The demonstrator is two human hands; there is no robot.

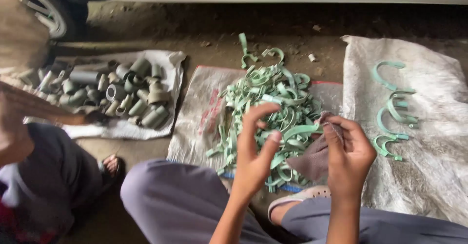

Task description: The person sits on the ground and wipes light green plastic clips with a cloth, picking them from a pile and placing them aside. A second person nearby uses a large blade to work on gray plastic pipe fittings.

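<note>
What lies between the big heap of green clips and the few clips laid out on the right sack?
In the head view, the right hand with a brownish cloth, then bare white sack, separate the clip heap from the laid-out clips.

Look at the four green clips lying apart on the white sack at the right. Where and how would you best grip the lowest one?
Take the lowest clip by its curved arch, pinching across the thin band from above. It lies flat on the white sack, clear of the other clips, with its arch toward the right hand. Its feet are small flat tabs, probably harder to pinch.
</note>
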